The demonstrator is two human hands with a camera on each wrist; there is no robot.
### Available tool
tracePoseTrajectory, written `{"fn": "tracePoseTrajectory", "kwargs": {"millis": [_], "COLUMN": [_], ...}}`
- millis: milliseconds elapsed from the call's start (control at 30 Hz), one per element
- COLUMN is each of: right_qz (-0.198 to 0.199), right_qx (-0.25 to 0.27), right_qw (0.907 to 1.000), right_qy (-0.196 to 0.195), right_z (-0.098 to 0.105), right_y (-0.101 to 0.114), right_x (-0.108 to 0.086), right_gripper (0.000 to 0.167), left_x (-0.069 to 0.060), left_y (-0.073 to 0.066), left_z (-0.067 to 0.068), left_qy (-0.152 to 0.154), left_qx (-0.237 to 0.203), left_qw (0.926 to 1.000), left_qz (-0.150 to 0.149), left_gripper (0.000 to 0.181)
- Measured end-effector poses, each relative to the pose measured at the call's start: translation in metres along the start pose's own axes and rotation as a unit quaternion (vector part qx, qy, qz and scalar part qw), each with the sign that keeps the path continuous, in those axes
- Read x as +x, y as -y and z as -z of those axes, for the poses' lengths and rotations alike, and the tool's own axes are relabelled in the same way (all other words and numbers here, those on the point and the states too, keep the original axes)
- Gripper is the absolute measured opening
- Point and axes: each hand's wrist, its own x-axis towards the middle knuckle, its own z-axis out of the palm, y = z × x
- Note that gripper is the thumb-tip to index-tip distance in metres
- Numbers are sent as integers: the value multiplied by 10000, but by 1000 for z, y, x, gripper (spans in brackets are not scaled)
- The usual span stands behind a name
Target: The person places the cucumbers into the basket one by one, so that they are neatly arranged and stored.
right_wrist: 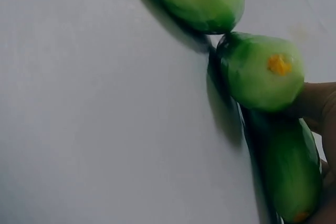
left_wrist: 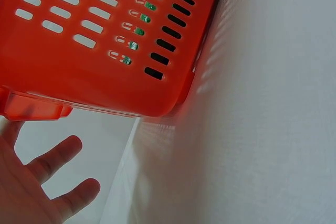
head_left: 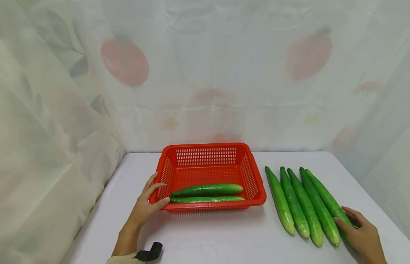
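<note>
Biggest thing in the rm is the printed sheeting [head_left: 211, 73] hung round the back & sides, then the white table [head_left: 205, 238] under it. On that, approx. centre, sits the red basket [head_left: 205, 146], upright, slotted walls, a lot of bare floor showing at the back. Two cukes [head_left: 207, 189] lie in it, side by side along the near wall; five cukes [head_left: 302, 205] lie on the table to its right, in a slanted row, tops pointing away. So as far as I can tell the job's at approx. 2 of 7: two in, five out, i.e. under a third done, tho' that's my est. only. The rightmost cuke [head_left: 328, 197] is the one being dealt with: the right hand [head_left: 363, 233] has its thumb on the near side & fingers bent over the far side, a partly closed grip nr the bottom end, & it looks to be lying on the table w/ the rest. The left hand [head_left: 147, 203] is spread at the basket's left rim, fingers fairly straight, touching, not clenched. Smallest: a yellow spot [right_wrist: 279, 65] on the tip of the cuke next to it.
</note>
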Motion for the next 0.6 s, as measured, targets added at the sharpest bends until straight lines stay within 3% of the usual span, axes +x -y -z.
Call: {"fn": "tracePoseTrajectory", "kwargs": {"millis": [233, 600], "right_qz": [-353, -1084], "right_qx": [-265, 422], "right_qw": [9988, 9888], "right_qy": [-224, -938], "right_z": [0, 1], "right_y": [10, 12], "right_x": [-1, -3], "right_gripper": [69, 72], "left_x": [1, 0], "left_y": [-1, -1], "left_z": [0, 0], "left_qy": [29, 6], "left_qx": [26, 30], "left_qw": [9999, 10000], "left_qz": [125, 25], "left_gripper": [44, 45]}}
